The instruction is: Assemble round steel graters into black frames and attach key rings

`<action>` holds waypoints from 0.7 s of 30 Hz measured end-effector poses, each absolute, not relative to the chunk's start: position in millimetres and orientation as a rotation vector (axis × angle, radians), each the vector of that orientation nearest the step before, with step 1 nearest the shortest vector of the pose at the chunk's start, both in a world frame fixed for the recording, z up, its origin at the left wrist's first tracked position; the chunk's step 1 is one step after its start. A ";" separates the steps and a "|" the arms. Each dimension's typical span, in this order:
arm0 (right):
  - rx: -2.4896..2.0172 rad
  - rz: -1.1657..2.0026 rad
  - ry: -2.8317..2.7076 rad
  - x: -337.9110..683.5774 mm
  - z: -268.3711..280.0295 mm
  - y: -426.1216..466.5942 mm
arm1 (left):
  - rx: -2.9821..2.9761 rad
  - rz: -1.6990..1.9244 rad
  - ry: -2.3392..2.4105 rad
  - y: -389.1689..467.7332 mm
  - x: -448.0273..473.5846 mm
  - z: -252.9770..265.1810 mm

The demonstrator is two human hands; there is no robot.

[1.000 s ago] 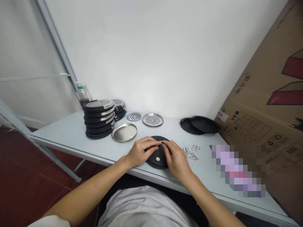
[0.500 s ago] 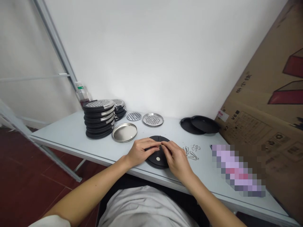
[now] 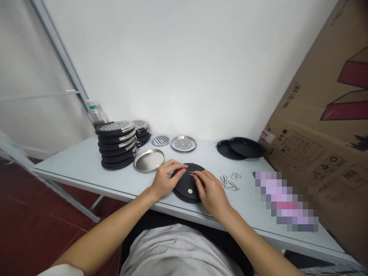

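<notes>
A round black disc point(image 3: 184, 191) with a pale dot near its front lies on the table before me. Above its right side my right hand point(image 3: 211, 191) pinches a small metal ring point(image 3: 191, 173) between thumb and fingers. My left hand point(image 3: 166, 178) hovers over the disc's left edge, thumb and fingers apart, holding nothing that I can see. Several metal clips point(image 3: 229, 184) and a few loose rings point(image 3: 236, 176) lie to the right of the disc.
A tall stack of black-rimmed grater discs point(image 3: 117, 147) stands at left, a bottle point(image 3: 93, 113) behind. Near the wall are a shiny metal dish point(image 3: 148, 160), a grater plate point(image 3: 184, 144), a smaller plate point(image 3: 160, 140) and black lids point(image 3: 247, 147). A carton point(image 3: 319, 153) leans right.
My hands, earlier close together at the small metal piece, have parted. The left has opened and drawn back a little; the ring stays in my right fingers. The view has shifted slightly.
</notes>
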State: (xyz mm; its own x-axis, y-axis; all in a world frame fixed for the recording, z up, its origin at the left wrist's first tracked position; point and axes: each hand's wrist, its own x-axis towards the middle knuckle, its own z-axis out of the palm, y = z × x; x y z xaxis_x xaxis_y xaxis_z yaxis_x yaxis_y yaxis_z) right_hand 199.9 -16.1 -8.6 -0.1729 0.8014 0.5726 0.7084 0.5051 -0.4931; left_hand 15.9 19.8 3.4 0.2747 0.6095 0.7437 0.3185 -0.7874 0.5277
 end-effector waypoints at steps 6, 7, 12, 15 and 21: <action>-1.230 0.182 -1.908 199.8 -8.9 -16.2 | 2.431 1.403 0.654 17.6 17.6 0.2; -1.219 0.192 -1.902 199.9 -8.5 -16.4 | 2.432 1.396 0.661 17.7 17.8 -0.2; -1.213 0.229 -1.876 200.4 -6.0 -17.8 | 2.414 1.361 0.709 18.9 18.2 -0.7; -1.218 0.257 -1.872 200.8 -5.1 -18.4 | 2.383 1.353 0.748 18.2 18.5 -0.1; -1.207 0.297 -1.870 202.3 -3.8 -19.1 | 2.309 1.318 0.781 16.0 19.5 2.3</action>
State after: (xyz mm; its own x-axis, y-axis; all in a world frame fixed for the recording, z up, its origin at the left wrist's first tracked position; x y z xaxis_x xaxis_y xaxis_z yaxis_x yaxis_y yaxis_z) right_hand 202.3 -19.1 -3.8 -0.1553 0.8305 0.5350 0.6240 0.5023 -0.5986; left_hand 19.5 16.0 2.3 0.4092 0.6262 0.6636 0.2815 -0.7785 0.5610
